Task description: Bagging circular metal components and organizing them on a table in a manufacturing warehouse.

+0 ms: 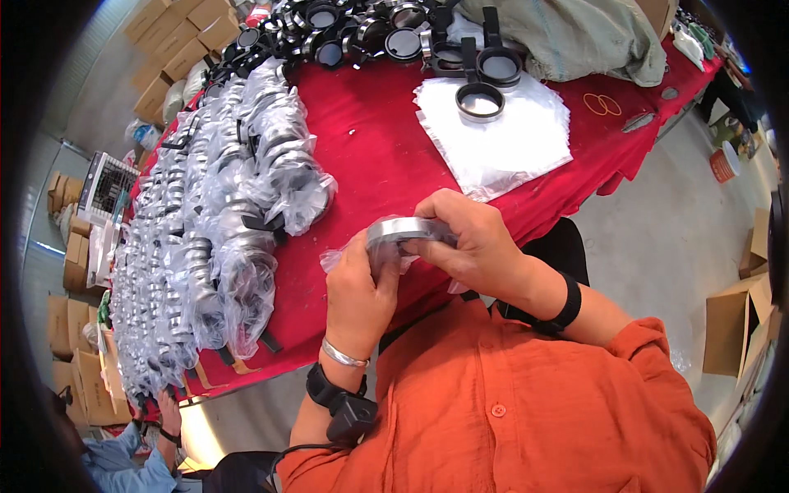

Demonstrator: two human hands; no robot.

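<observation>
Between my hands, close to the table's near edge, is a round silver metal ring point(399, 230) with clear plastic film around it. My left hand point(362, 283) grips its left side, thumb at the front. From the right, my right hand point(475, 242) pinches the same piece with thumb and fingers. Loose film point(331, 260) sticks out beside the left fingers. Whether a handle is attached is hidden by the hands. Ahead lies a fanned stack of clear plastic bags point(501, 144), with a black-handled round metal piece point(480, 100) resting on its far end.
Long rows of bagged metal rings point(201, 238) cover the left of the red-clothed table point(362, 115). Unbagged black-handled pieces point(329, 37) crowd the far edge beside a woven sack point(575, 41). Rubber bands point(602, 104) lie at right. Another person point(136, 456) sits at lower left.
</observation>
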